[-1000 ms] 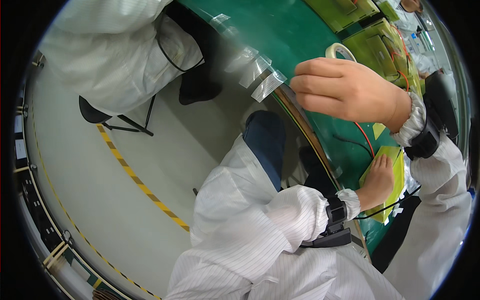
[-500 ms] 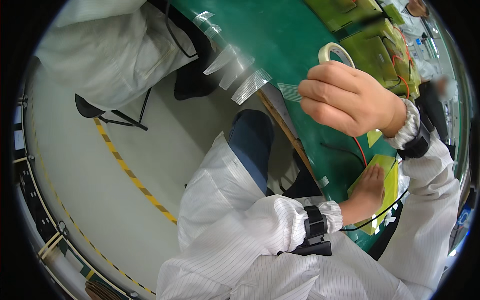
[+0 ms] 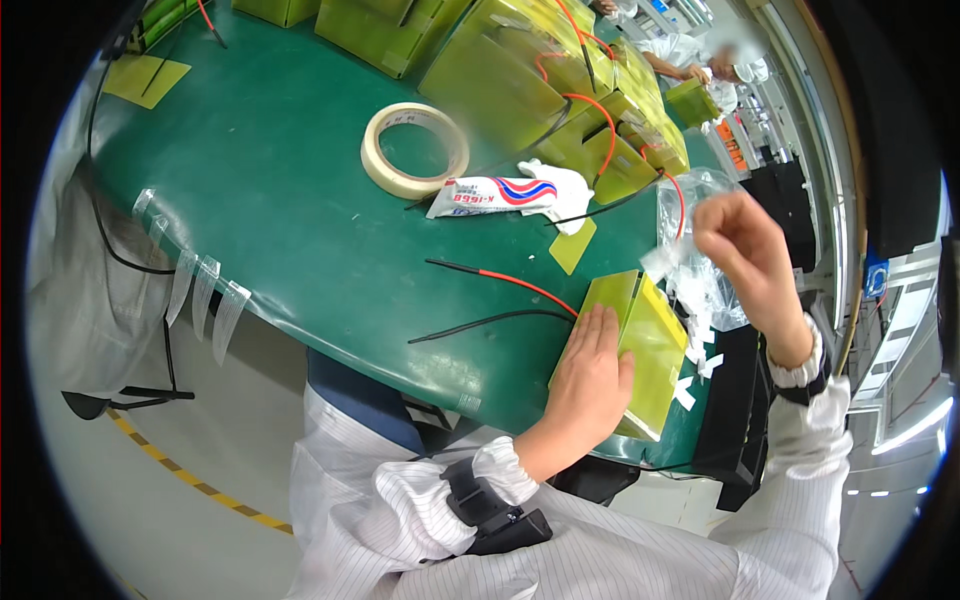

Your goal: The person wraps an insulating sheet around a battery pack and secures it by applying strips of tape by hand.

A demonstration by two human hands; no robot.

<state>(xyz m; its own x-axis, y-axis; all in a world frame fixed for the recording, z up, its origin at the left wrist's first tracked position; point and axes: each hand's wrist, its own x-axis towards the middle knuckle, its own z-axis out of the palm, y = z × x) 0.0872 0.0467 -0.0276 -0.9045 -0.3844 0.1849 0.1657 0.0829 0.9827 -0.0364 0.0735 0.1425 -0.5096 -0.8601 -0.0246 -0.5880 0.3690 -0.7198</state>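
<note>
My left hand (image 3: 590,380) lies flat, fingers together, on top of a yellow-green box (image 3: 655,345) at the near edge of the green table (image 3: 280,200). My right hand (image 3: 750,255) hovers above and to the right of the box, its fingertips pinched on a short strip of clear tape (image 3: 665,262). A red wire (image 3: 510,283) and a black wire (image 3: 480,323) run from the box leftward across the table. Small white tape bits stick to the box's right side.
A roll of cream masking tape (image 3: 415,150) and a white tube (image 3: 500,192) lie mid-table. Several clear tape strips (image 3: 205,290) hang from the table's left edge. Crumpled plastic bag (image 3: 700,200), more yellow-green boxes (image 3: 520,70) behind, another person (image 3: 700,60) far right.
My right hand has swung from the table's left edge, where the strips hang, over to above the box, carrying a strip. The view turned from the floor to the table. My left hand stayed put.
</note>
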